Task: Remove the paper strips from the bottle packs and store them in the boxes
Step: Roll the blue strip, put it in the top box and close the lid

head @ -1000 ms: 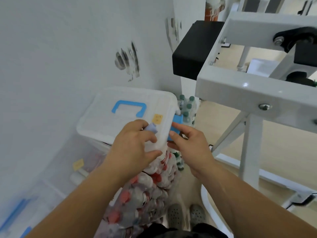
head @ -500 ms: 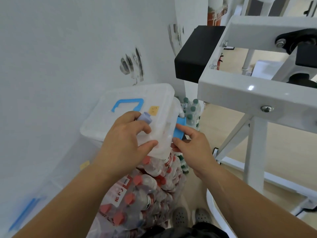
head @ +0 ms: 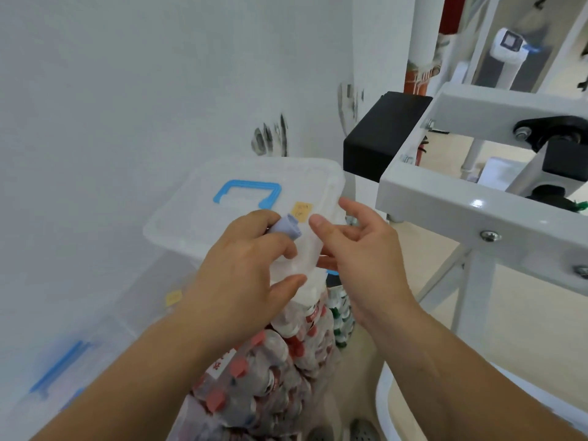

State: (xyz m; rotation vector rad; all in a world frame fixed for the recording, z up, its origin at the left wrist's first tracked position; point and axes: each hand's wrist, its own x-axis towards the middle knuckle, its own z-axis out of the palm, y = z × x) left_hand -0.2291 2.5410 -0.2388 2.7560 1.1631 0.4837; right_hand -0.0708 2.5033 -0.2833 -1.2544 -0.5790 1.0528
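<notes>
A translucent plastic box lid point(head: 222, 224) with a blue handle point(head: 248, 194) and a small yellow sticker point(head: 301, 211) is held up in front of me. My left hand point(head: 245, 278) grips the lid's near edge, with a small grey-blue cylinder point(head: 286, 229) pinched between its fingers. My right hand point(head: 359, 256) is at the lid's right corner, thumb on top and fingers spread. Shrink-wrapped packs of red-capped bottles point(head: 267, 370) lie below the lid. No paper strip is visible.
A white wall point(head: 127, 90) is close on the left, with clear storage boxes point(head: 73, 354) along it. A white metal frame point(head: 477, 202) with a black block point(head: 381, 138) stands to the right. Green-capped bottles point(head: 342, 316) sit behind the packs.
The lid has lifted and tilted up off the box. My right hand has let go of the blue side latch and moved up to the lid's corner.
</notes>
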